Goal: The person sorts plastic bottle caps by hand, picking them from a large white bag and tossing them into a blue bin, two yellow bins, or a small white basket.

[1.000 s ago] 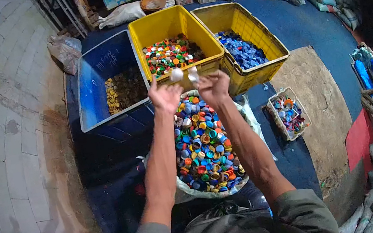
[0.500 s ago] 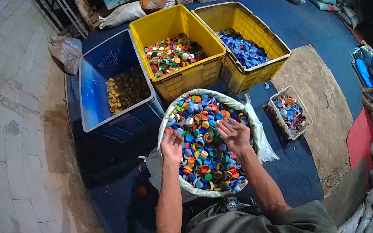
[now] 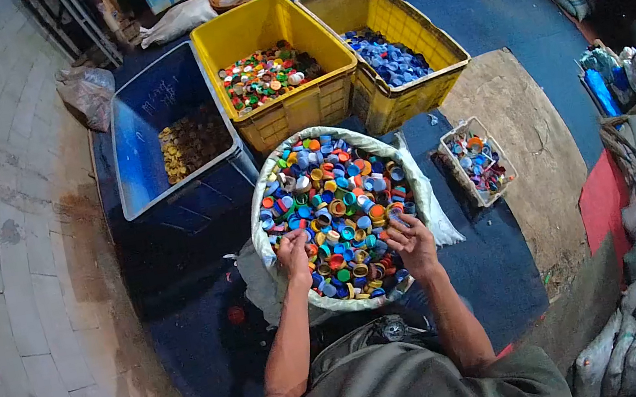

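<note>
A round sack (image 3: 259,209) with a rolled pale rim stands in front of me, filled with bottle caps (image 3: 336,204) of many colours. My left hand (image 3: 294,255) is over the left part of the caps, its fingers curled together; whatever they grip is too small to name. Over the right part is my right hand (image 3: 410,240), its fingers bent round a bluish cap at the fingertips.
Behind the sack stand a blue bin (image 3: 126,160) with yellow and brown caps, a yellow bin (image 3: 293,105) with mixed caps, and another yellow bin (image 3: 435,88) with blue caps. A white basket (image 3: 509,180) is at the right. Filled bags (image 3: 609,351) line the right side.
Both hands have turned from palms up with spread fingers to curled fingers over the caps. The view has shifted, so the bins and sack appear higher and further left.
</note>
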